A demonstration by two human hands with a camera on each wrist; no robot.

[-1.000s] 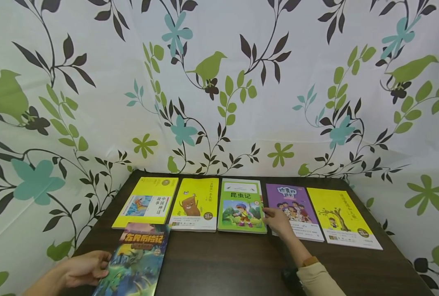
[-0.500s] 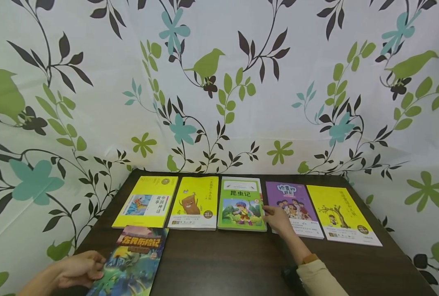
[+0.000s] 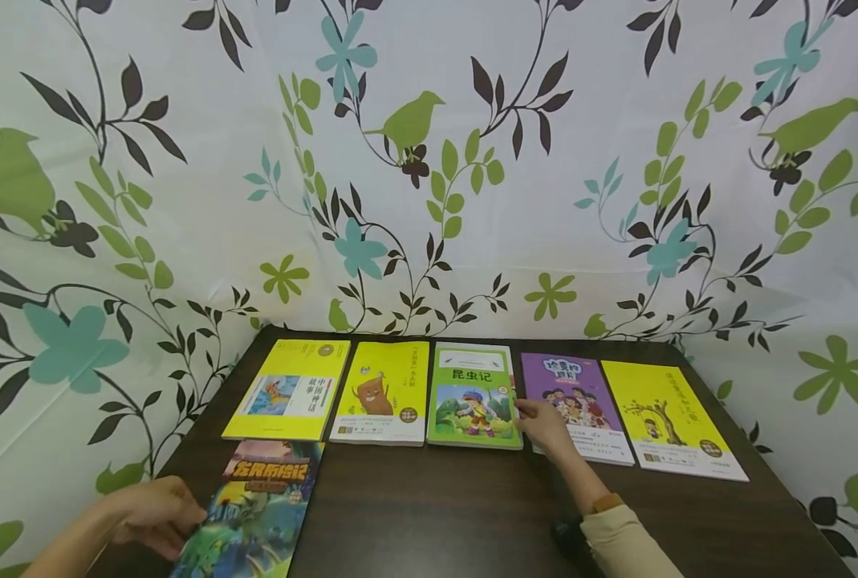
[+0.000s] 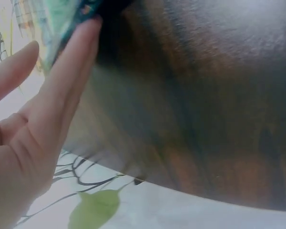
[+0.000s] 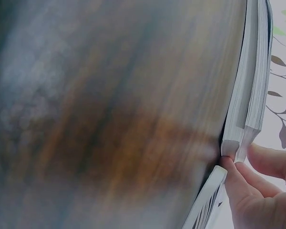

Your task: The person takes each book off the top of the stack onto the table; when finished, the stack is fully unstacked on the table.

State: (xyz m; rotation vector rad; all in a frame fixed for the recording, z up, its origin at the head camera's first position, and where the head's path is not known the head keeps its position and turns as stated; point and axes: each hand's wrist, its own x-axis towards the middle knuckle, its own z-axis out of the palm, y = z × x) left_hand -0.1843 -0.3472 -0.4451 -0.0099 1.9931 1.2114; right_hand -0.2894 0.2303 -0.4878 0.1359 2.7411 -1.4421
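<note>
My left hand (image 3: 156, 514) is at the left edge of a dinosaur-covered book (image 3: 255, 506), which lies angled at the front left of the table. In the left wrist view, its fingers (image 4: 69, 71) are straight with their tips at the book's edge, and the thumb stands apart. My right hand (image 3: 544, 425) pinches the right edge of a green book (image 3: 472, 401) in the middle of the row. From the right wrist, two page blocks (image 5: 238, 105) show one over the other, with thumb and fingers at their corner. A purple book (image 3: 573, 393) lies partly behind this hand.
Left of the green book lie a yellow book with a log character (image 3: 378, 393) and another yellow book (image 3: 287, 393). A yellow book with a tree (image 3: 667, 417) is at the far right. The dark wooden table (image 3: 414, 514) meets a leaf-patterned cloth (image 3: 429, 281) behind.
The dinosaur book has shifted slightly left and toward me, coming away from the row. My left fingers have loosened at its edge. The right hand has stayed at the green book.
</note>
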